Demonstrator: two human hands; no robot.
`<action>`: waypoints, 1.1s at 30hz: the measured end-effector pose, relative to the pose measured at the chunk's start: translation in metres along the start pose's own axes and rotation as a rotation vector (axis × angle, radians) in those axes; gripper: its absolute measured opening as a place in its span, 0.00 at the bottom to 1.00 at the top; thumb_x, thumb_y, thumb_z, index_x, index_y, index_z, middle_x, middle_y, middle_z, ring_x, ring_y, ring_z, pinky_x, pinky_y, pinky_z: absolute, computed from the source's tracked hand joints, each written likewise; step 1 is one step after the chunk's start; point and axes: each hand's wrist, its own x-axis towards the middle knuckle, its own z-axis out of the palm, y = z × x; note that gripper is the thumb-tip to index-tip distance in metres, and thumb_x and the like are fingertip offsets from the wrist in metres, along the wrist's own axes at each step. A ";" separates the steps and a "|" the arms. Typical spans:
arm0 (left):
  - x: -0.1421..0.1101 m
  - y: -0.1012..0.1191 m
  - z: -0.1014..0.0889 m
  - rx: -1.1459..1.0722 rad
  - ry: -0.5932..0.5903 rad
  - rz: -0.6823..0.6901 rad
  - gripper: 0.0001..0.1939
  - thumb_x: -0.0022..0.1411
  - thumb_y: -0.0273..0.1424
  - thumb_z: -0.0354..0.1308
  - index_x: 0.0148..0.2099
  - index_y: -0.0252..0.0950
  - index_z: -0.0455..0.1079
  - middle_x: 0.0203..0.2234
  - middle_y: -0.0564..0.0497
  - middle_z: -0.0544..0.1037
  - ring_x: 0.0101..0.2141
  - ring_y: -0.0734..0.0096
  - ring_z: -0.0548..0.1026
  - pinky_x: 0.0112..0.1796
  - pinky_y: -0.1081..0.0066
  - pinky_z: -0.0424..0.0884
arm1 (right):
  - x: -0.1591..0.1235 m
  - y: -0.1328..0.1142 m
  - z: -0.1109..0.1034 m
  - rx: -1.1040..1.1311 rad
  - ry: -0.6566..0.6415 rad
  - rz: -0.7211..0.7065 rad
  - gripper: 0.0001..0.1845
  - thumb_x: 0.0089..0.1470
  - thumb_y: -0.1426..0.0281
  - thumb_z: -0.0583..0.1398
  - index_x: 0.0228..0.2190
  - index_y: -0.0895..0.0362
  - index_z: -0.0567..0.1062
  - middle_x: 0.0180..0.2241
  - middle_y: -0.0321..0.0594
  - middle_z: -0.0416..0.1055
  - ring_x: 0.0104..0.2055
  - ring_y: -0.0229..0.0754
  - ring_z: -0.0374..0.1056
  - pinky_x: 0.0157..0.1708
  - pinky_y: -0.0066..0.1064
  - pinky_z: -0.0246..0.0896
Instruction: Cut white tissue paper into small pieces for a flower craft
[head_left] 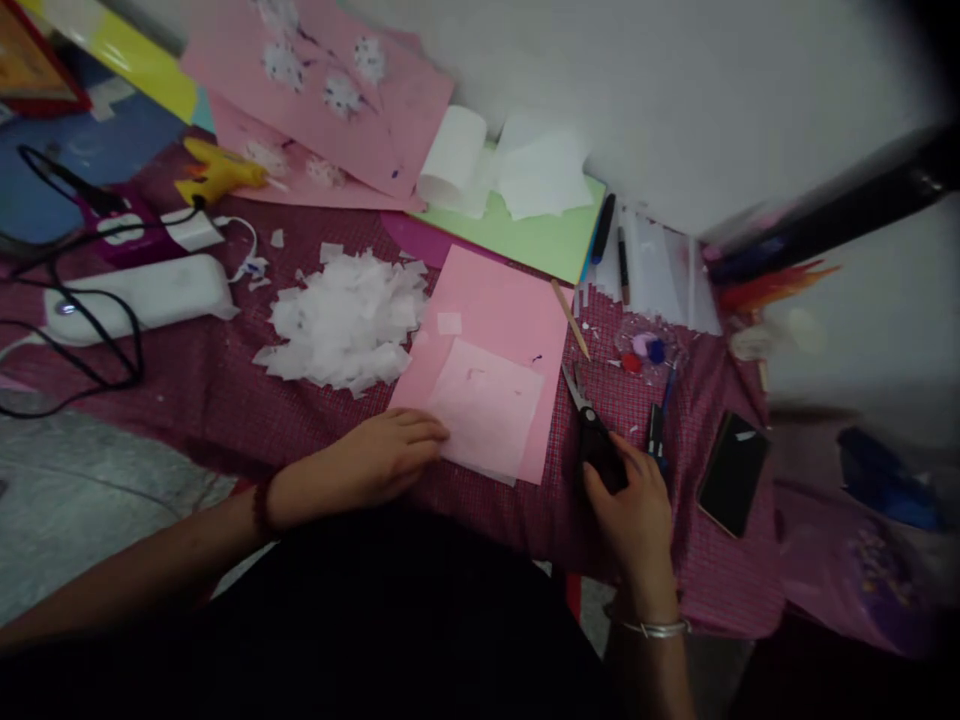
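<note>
My left hand (397, 450) lies palm down at the lower left edge of a thin, see-through white tissue sheet (487, 410), its fingers stretched out and touching the corner. The tissue rests on a sheet of pink paper (499, 295). To the right of the paper, my right hand (637, 500) is closed around the black handles of a pair of scissors (589, 415). The scissor blades point away from me, just below a wooden pencil-like stick (571, 320). A pile of cut white tissue pieces (349, 315) sits left of the pink paper.
A yellow glue gun (217, 172), a white power strip (142, 300) and black cables lie left. Behind are a white paper roll (452, 155), green paper (525, 235) and pink sheets with white flowers (341, 95). At right are a box cutter (656, 435) and a phone (733, 472).
</note>
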 end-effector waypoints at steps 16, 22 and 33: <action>0.040 -0.005 0.003 -0.042 0.288 -0.439 0.25 0.65 0.29 0.56 0.62 0.30 0.61 0.57 0.36 0.69 0.58 0.54 0.67 0.57 0.57 0.66 | -0.011 -0.008 -0.030 0.497 -0.382 0.178 0.29 0.53 0.57 0.65 0.55 0.50 0.72 0.56 0.46 0.72 0.58 0.52 0.69 0.61 0.52 0.64; 0.038 0.020 0.013 -0.057 0.051 0.012 0.16 0.65 0.29 0.60 0.55 0.36 0.68 0.54 0.42 0.74 0.55 0.57 0.70 0.58 0.59 0.63 | -0.009 -0.008 -0.053 0.559 -0.497 0.289 0.26 0.57 0.57 0.63 0.57 0.46 0.71 0.52 0.44 0.74 0.50 0.52 0.74 0.47 0.45 0.74; 0.066 0.030 0.048 0.160 -0.004 0.019 0.07 0.69 0.32 0.55 0.41 0.35 0.70 0.41 0.46 0.76 0.44 0.58 0.71 0.51 0.58 0.66 | -0.029 -0.017 -0.042 0.732 -0.459 0.329 0.23 0.63 0.55 0.56 0.57 0.45 0.70 0.44 0.43 0.75 0.41 0.50 0.72 0.39 0.43 0.70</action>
